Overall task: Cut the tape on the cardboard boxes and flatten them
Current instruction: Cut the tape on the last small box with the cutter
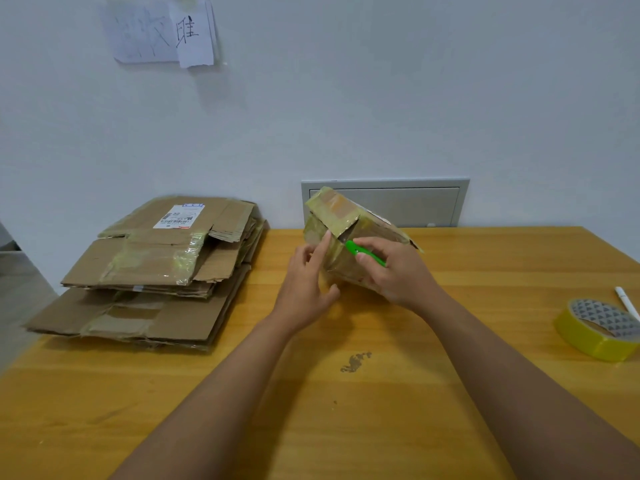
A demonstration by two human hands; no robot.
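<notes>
Cardboard box tilted up near the worktop's far edge; right hand grips the green cutter at its taped flap, left hand steadying with released fingers. Blade slips, that forefinger's right there!

Knife blade tip hidden behind box flap; handle mostly covered by right hand fingers. Box underside blocked by both hands. Left hand palm side out of sight. Shipping label text on flattened stack too small to read. Pen cut off by right edge. Wall paper faint, top cropped.
</notes>
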